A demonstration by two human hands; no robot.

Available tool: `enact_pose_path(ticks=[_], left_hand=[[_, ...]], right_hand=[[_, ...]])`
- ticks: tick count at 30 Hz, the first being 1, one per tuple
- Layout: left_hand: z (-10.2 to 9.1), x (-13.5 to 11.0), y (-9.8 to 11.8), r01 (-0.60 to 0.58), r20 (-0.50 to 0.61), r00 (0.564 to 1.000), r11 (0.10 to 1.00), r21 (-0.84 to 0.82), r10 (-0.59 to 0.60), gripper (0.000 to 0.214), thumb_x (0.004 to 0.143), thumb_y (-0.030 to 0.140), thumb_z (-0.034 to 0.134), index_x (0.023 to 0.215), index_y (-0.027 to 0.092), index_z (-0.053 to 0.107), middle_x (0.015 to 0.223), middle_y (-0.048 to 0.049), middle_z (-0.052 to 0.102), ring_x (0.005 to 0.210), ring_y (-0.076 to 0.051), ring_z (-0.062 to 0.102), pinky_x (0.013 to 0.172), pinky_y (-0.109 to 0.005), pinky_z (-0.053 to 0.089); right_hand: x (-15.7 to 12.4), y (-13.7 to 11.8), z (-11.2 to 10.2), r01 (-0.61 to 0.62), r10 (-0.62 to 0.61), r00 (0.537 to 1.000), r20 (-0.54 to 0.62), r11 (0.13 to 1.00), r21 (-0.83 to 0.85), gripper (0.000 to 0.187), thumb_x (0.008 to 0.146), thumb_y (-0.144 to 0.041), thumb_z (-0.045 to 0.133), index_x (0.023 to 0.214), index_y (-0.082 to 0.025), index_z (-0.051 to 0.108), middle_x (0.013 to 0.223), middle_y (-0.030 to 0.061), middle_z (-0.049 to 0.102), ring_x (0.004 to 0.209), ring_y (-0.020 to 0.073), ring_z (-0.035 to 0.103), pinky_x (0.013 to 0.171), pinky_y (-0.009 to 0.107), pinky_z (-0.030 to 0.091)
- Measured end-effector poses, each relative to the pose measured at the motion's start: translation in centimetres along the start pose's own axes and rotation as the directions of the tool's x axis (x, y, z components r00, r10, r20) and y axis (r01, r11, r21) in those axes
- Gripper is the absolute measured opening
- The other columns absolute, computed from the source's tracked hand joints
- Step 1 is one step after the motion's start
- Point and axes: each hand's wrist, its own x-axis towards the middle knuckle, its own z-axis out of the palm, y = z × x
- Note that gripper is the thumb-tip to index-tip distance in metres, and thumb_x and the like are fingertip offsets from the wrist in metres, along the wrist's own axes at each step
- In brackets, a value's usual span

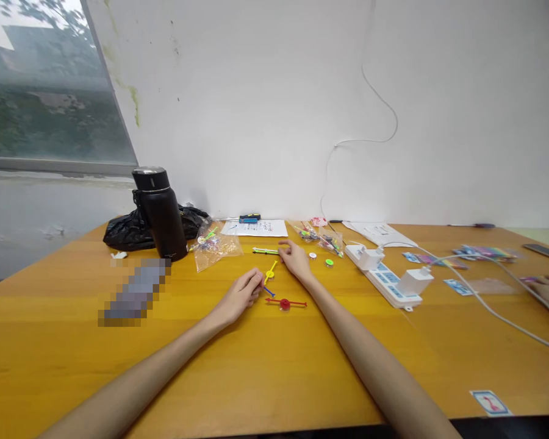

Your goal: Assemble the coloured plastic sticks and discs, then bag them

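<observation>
Yellow stick (270,272) at curled L fingers (257,282)

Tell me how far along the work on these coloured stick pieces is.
Looks done: a red stick with a hub on it lies free. In hand: the left hand touches the blue stick beside a yellow piece; the right hand rests by a green stick. Left, probably: a white disc and a green disc lie loose, more parts sit in bags.

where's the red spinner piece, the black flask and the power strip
red spinner piece (284,303), head view, on its round hub
black flask (163,225), head view, middle of its body
power strip (388,281), head view, middle of its top face
</observation>
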Motion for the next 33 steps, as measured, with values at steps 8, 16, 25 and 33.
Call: enact_pose_path(ticks=[8, 16, 25, 33], left_hand=[[-0.8, 0.9, -0.9, -0.088, -0.181, 0.982, 0.983, -0.161, 0.058, 0.026, 0.086, 0.032, 0.053, 0.107, 0.02, 0.047, 0.091, 0.0005, 0.055, 0.06, -0.008, 0.048, 0.052, -0.02, 0.037], [-0.2, 0.3, 0.0, -0.155, -0.062, 0.986, 0.987, -0.029, 0.153, 0.039, 0.092, 0.052, 0.056, 0.11, 0.019, 0.048, 0.097, -0.0048, 0.063, 0.069, -0.011, 0.059, 0.062, -0.025, 0.046], [-1.5, 0.5, 0.5, -0.182, 0.075, 0.981, 0.981, 0.061, 0.177, 0.039, 0.095, 0.051, 0.052, 0.1, 0.014, 0.062, 0.078, -0.0016, 0.057, 0.067, -0.011, 0.051, 0.066, -0.024, 0.042], [-1.7, 0.8, -0.2, -0.073, -0.019, 0.997, 0.995, -0.061, 0.072, 0.047, 0.094, 0.059, 0.046, 0.106, 0.015, 0.057, 0.075, -0.0019, 0.061, 0.062, -0.013, 0.055, 0.06, -0.025, 0.044]], right_hand=[[-3.4, -0.4, -1.4, 0.003, 0.004, 1.0, -0.028, 0.969, 0.246, 0.047, 0.095, -0.061, 0.036, 0.066, -0.023, 0.039, 0.056, -0.0031, 0.043, 0.053, 0.0146, 0.04, 0.054, 0.027, 0.033], [-8.0, -5.0, -1.9, 0.308, -0.373, 0.919, 0.123, 0.878, 0.367, 0.021, 0.096, -0.031, 0.048, 0.112, -0.021, 0.058, 0.1, 0.005, 0.062, 0.086, 0.0172, 0.056, 0.084, 0.031, 0.045], [-9.0, -7.0, -2.9, 0.511, -0.563, 0.807, 0.177, 0.817, 0.269, 0.019, 0.095, -0.027, 0.058, 0.112, -0.022, 0.062, 0.108, 0.0064, 0.058, 0.101, 0.0187, 0.056, 0.093, 0.033, 0.045], [-7.9, -5.6, -3.1, 0.484, -0.483, 0.875, 0.027, 0.875, -0.008, 0.018, 0.092, -0.037, 0.059, 0.088, -0.021, 0.051, 0.078, -0.0004, 0.055, 0.07, 0.0154, 0.049, 0.068, 0.028, 0.04]])
